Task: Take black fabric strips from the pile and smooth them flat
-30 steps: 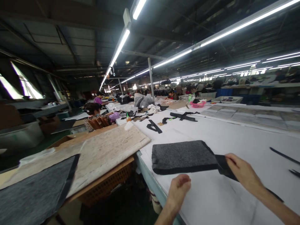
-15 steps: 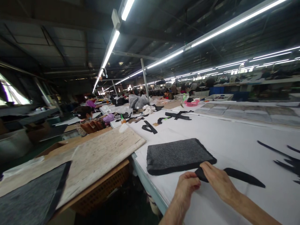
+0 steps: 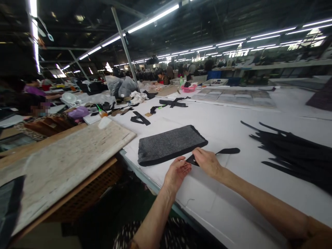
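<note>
A black fabric strip (image 3: 228, 151) runs between my hands, its rounded tail lying to the right on the white-covered table. My right hand (image 3: 208, 162) is closed on the strip from above. With its palm turned up, my left hand (image 3: 177, 173) holds the strip's left end by the thumb and fingertips, the other fingers loosely curled. Just beyond both hands lies a grey felt-like panel (image 3: 171, 143) with black edging along its near side. The exact pinch points are partly hidden by my fingers.
Many black strips (image 3: 290, 148) lie in a heap at the right. Black scraps (image 3: 140, 118) and a pink basket (image 3: 188, 88) are farther back. At the left, a stained pale board (image 3: 75, 155) adjoins the table, separated by a gap. A co-worker (image 3: 33, 86) is at the far left.
My view has swung to the right, bringing more of the strip heap into sight. Both hands stay at the strip beside the panel; the left hand's fingers are a little more spread.
</note>
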A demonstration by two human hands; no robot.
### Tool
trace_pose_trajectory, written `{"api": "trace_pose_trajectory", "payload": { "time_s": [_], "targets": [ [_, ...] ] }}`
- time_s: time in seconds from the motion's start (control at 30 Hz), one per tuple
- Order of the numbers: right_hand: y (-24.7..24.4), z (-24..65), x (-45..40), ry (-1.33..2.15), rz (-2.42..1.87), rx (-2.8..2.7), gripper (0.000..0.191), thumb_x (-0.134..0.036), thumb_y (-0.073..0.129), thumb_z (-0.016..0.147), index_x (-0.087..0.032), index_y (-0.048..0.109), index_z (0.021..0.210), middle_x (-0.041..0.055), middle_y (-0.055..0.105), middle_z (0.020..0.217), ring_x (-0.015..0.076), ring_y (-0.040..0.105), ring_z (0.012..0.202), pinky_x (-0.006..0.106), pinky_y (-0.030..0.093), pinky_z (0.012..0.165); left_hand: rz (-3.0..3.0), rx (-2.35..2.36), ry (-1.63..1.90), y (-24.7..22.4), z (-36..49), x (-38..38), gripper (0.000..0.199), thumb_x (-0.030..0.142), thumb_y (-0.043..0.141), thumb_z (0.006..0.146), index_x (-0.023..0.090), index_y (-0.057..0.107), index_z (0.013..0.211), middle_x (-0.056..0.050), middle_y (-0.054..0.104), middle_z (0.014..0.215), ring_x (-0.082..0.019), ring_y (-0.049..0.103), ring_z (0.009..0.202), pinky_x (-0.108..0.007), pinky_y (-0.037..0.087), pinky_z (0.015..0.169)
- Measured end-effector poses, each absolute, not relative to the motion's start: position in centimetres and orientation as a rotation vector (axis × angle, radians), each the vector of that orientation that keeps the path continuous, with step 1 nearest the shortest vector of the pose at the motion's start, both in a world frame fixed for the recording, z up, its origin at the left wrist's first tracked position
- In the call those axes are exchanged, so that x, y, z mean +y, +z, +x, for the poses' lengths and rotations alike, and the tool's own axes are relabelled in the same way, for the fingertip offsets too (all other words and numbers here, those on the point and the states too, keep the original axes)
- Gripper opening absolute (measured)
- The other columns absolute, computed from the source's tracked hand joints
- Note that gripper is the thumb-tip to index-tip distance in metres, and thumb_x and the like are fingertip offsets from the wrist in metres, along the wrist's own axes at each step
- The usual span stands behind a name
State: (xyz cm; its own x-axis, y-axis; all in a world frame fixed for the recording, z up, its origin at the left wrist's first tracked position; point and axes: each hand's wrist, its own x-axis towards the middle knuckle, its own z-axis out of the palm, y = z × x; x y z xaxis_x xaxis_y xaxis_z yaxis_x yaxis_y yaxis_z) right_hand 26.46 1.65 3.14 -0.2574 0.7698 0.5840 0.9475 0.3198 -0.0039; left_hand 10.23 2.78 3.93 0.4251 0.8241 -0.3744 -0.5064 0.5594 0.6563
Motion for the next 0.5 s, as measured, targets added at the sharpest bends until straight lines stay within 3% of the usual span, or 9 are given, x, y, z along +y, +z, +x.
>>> {"api": "trace_pose_trajectory", "payload": {
  "time_s": [0.3, 0.43, 0.5],
  "targets": [
    [2.1, 26.0, 1.3, -0.301, -1.46, -2.047, 0.023, -0.01, 0.034, 0.089, -0.018, 0.053, 0.078, 0.0007, 0.056, 0.072, 0.011, 0.05, 0.062, 0.023, 0.029, 0.053, 0.672, 0.891, 1.054, 2.9, 11.7, 1.8, 0.043, 0.016, 0.073, 0.051, 0.017, 0.058, 0.091, -0.001, 0.061, 0.081, -0.013, 0.056, 0.069, -0.028, 0.04, 0.068],
    [2.7, 26.3, 0.8, -0.086, -1.464, -1.954, 0.022, -0.015, 0.034, 0.09, -0.019, 0.052, 0.079, 0.0002, 0.056, 0.072, 0.011, 0.051, 0.061, 0.022, 0.033, 0.056, 0.839, 0.983, 1.133, 3.0, 11.8, 1.6, 0.056, 0.016, 0.075, 0.053, 0.019, 0.056, 0.106, -0.005, 0.058, 0.105, -0.018, 0.055, 0.094, -0.029, 0.039, 0.082],
    [3.0, 26.4, 0.7, 0.053, -1.474, -1.877, 0.019, -0.018, 0.036, 0.09, -0.019, 0.052, 0.079, -0.0009, 0.056, 0.07, 0.0111, 0.051, 0.061, 0.022, 0.036, 0.058, 0.862, 0.944, 1.096, 3.2, 11.9, 1.5, 0.059, 0.015, 0.074, 0.053, 0.019, 0.054, 0.109, -0.006, 0.06, 0.104, -0.019, 0.054, 0.098, -0.031, 0.038, 0.086]
  ]
}}
